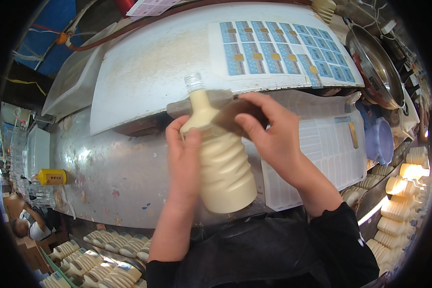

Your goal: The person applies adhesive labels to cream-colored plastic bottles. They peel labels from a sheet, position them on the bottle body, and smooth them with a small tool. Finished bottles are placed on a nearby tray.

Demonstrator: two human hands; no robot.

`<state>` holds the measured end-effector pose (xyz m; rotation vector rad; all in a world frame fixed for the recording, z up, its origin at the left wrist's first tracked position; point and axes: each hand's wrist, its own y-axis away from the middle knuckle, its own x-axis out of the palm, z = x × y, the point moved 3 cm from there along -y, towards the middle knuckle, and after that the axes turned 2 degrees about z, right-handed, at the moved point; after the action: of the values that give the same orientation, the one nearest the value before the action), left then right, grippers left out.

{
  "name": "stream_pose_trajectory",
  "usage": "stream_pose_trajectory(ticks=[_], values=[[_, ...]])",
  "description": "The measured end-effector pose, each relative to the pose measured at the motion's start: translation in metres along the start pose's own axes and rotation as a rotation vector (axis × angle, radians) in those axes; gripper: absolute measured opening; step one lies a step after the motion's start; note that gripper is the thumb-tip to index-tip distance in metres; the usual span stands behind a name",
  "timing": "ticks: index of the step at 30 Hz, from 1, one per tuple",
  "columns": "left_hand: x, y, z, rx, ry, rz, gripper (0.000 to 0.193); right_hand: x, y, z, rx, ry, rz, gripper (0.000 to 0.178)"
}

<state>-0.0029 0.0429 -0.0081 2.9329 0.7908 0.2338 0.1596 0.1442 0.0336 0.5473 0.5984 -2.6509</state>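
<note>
Cream bottle [228, 177] with spiral ridges and a clear, uncapped neck, held above the near side of the metal worktop [125, 168], between the two hands. The left hand [183, 151] is closed around the bottle's shoulder; the right hand [278, 129] pinches a dark brown flat piece [233, 115] between thumb and fingers, against the opposite side of the shoulder. Whether the cream colour belongs to the wall or to a filling cannot be told.

Surrounding containers: translucent bin [74, 86], upper left, its contents unclear; broad metal pan [379, 53], upper right, with a shiny interior; purple basin [380, 141] below the pan, its inside mostly turned from view; yellow container [52, 176] at the left. Many cream bottles [120, 276] lie in rows at lower left, cut off by the dark lens rim and partly covered by the sleeve; others at the right edge are blurred by glare.

A grey-brown patch shows behind the neck; whether it joins the pinched piece is hidden. The right fingertips are partly concealed.
</note>
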Motion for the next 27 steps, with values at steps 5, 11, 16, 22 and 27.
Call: stream_pose_trajectory(ticks=[5, 11, 16, 22, 27], values=[[-0.006, 0.000, 0.000, -0.002, 0.039, -0.007, 0.038, -0.008, 0.011, -0.006, -0.129, -0.188, -0.055, 0.024], [-0.015, 0.000, 0.015, -0.099, 0.168, 0.054, 0.056, -0.011, 0.028, -0.012, 0.067, -0.477, 0.016, 0.012], [-0.006, 0.006, 0.007, -0.108, 0.319, 0.140, 0.066, -0.010, 0.007, -0.012, 0.217, -0.290, 0.202, 0.025], [-0.007, 0.005, 0.001, 0.029, 0.164, 0.102, 0.057, 0.019, -0.002, -0.012, 0.387, -0.320, 0.340, 0.038], [-0.015, -0.001, 0.001, 0.056, -0.066, 0.065, 0.045, 0.020, -0.004, -0.005, 0.443, -0.200, 0.351, 0.057]])
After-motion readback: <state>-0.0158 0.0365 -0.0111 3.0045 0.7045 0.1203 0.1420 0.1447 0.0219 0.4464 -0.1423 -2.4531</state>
